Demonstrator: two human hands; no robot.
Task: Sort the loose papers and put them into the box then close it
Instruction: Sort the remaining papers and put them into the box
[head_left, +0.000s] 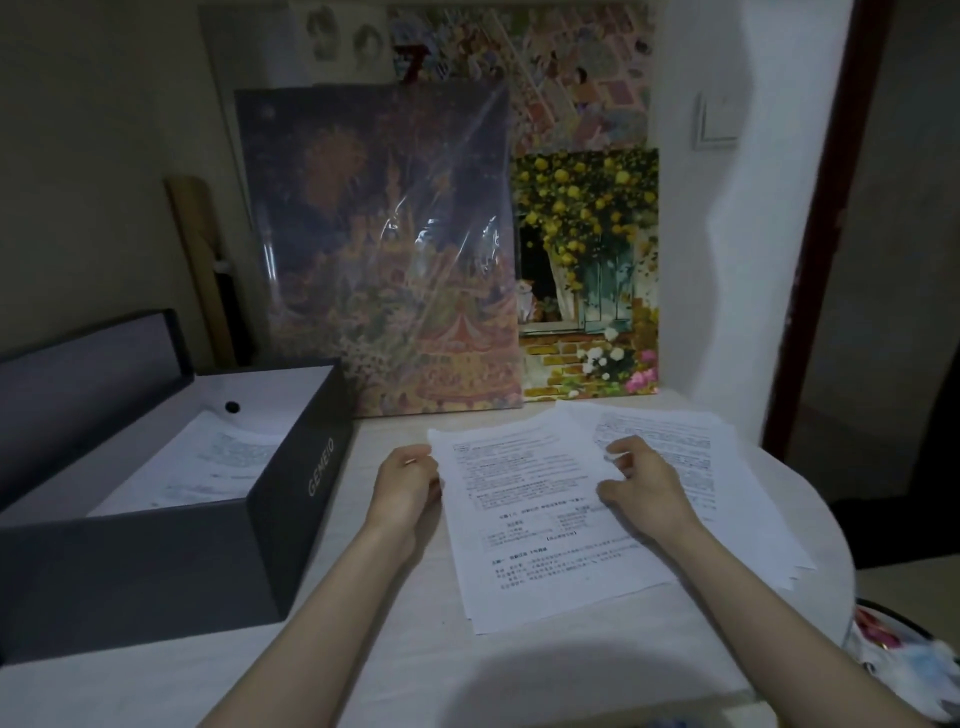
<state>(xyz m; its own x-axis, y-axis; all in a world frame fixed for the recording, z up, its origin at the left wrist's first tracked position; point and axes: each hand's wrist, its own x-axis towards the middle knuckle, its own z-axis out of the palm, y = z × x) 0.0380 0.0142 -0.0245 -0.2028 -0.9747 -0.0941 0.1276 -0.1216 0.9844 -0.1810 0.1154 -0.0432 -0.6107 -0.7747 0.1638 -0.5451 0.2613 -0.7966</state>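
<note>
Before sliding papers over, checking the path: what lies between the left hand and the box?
Only bare table, per the head view, between left hand and box.

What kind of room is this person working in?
Probably a room at home, not an office: painted canvases lean against the wall behind a small pale table, with a wall light switch and a doorway at the right.

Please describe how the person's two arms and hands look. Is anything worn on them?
Both arms are bare as far as the frame shows: no sleeves, no gloves, no watch or bracelet in view. The left hand and the right hand show no rings that I can make out in the dim light. The fingers look slender.
</note>
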